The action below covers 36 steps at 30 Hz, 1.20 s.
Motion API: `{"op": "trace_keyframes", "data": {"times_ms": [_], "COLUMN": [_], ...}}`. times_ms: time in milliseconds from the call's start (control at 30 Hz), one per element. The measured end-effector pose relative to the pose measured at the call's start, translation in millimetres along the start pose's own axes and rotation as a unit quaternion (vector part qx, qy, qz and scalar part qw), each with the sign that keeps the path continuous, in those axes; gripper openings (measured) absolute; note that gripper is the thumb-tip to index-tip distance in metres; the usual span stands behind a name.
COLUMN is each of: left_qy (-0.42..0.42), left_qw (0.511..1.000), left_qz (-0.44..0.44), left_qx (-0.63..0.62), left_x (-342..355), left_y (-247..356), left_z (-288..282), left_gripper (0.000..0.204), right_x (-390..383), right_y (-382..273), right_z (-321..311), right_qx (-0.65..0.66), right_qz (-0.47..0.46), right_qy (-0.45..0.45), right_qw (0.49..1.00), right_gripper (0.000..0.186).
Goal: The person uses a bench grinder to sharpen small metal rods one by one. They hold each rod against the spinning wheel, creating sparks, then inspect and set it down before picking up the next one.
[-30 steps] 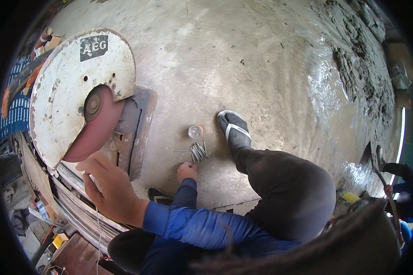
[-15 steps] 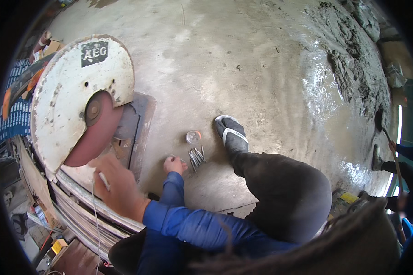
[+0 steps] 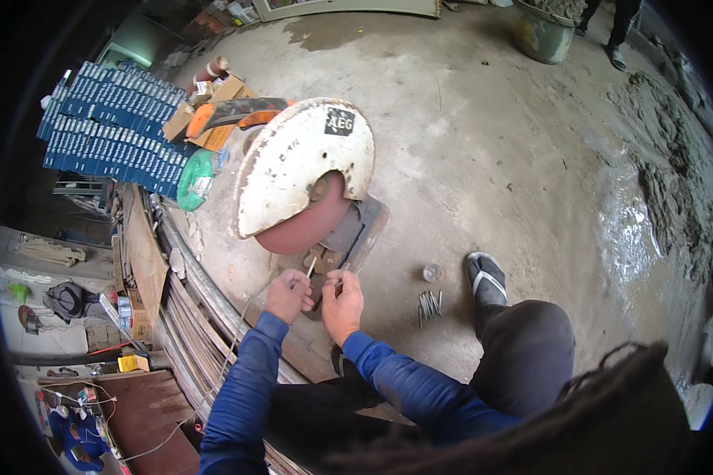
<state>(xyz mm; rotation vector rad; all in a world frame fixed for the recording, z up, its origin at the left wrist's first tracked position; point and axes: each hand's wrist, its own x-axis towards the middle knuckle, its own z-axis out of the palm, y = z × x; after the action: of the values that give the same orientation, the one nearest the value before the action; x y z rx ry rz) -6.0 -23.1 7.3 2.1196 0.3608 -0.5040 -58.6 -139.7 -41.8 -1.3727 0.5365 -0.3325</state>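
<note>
While you are crouching on the concrete floor [image 3: 515, 158], your left hand [image 3: 287, 294] and right hand [image 3: 342, 301] are sitting close together just below the chop saw [image 3: 305, 186]. Your left hand is pinching a thin metal rod [image 3: 312, 266] between thumb and fingertips, and the rod's short end is poking up toward the reddish cutting disc [image 3: 305, 228]. A long thin length is also trailing down from that hand toward the stacked strips at your left. Your right hand is closing its fingers beside the left one, over the saw's dark base plate [image 3: 355, 233]; whether it is gripping the same rod or only touching the base, you cannot tell from this view. The hands are nearly touching each other but not clasped.

The white guard [image 3: 293, 162] is covering the upper part of the disc. To your right, a small bundle of cut metal pieces [image 3: 428, 305] is lying on the floor, well apart from both hands. A small round tin [image 3: 432, 273] is sitting just above it, and your sandalled foot [image 3: 485, 277] is resting right beside them. Blue stacked packs [image 3: 111, 131] are lying at the far left.
</note>
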Motion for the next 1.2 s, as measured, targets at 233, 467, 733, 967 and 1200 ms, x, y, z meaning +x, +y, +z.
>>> {"op": "trace_keyframes", "data": {"times_ms": [233, 467, 733, 967, 1200], "left_qy": [0.096, 0.12, 0.172, 0.213, 0.211], "left_qw": [0.993, 0.99, 0.98, 0.968, 0.971], "left_qz": [0.056, 0.07, 0.095, 0.121, 0.113], "left_qx": [-0.027, -0.021, 0.004, 0.054, 0.015], "left_x": [1, 7, 10, 9, 12], "left_y": [5, 8, 9, 14, 15], "left_z": [-15, -26, -24, -21, -24], "left_gripper": [0.011, 0.01, 0.007, 0.01, 0.011], "right_x": [-17, -19, -11, -8, -7], "right_y": [-1, -9, -5, -2, -5], "right_z": [24, 42, 50, 58, 61], "right_qx": [-0.018, -0.005, 0.028, 0.038, 0.051], "right_qz": [-0.077, -0.1, -0.085, -0.087, -0.079], "right_qy": [-0.14, -0.179, -0.225, -0.219, -0.224], "right_qw": [0.987, 0.979, 0.97, 0.971, 0.97], "right_gripper": [0.041, 0.051, 0.056, 0.055, 0.055]}}
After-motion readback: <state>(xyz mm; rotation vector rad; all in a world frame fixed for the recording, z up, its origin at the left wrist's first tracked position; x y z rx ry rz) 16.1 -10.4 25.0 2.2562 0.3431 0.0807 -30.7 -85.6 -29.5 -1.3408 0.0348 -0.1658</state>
